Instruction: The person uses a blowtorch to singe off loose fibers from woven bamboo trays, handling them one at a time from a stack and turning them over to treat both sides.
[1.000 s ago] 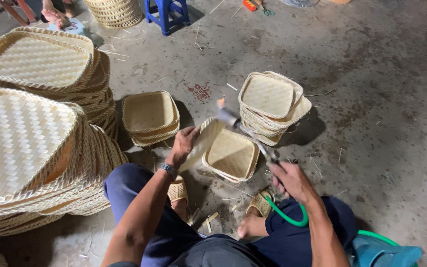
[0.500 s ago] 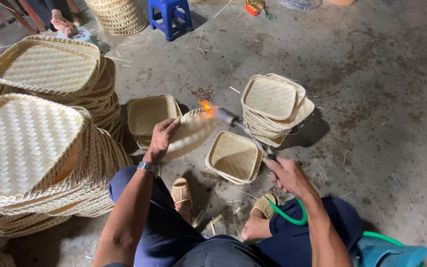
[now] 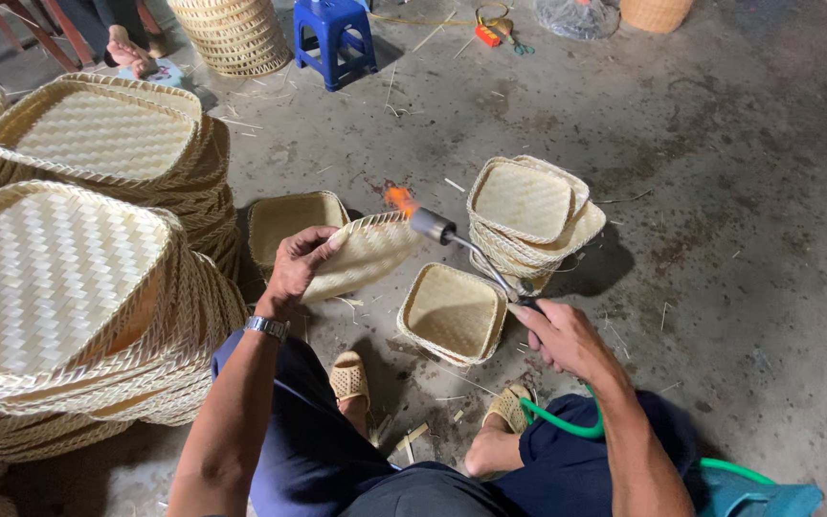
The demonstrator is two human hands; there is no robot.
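While basket stacks [image 3: 78, 287] crowd left, a blue stool [image 3: 337, 38] stands beyond.

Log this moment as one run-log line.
left hand: holds woven tray tilted | right hand: grips torch | flame: at tray's top edge | green hose: trails back

Both arms reach forward from a seated pose, each hand closed in a grip.

The left hand [image 3: 301, 263] is raised at mid-frame, fingers curled over and thumb underneath, wrist bent slightly back with a watch on it, forearm rising from the lower left. The right hand [image 3: 564, 337] sits lower and to the right, fingers wrapped shut, knuckles up, forearm stretching in from the lower right corner.
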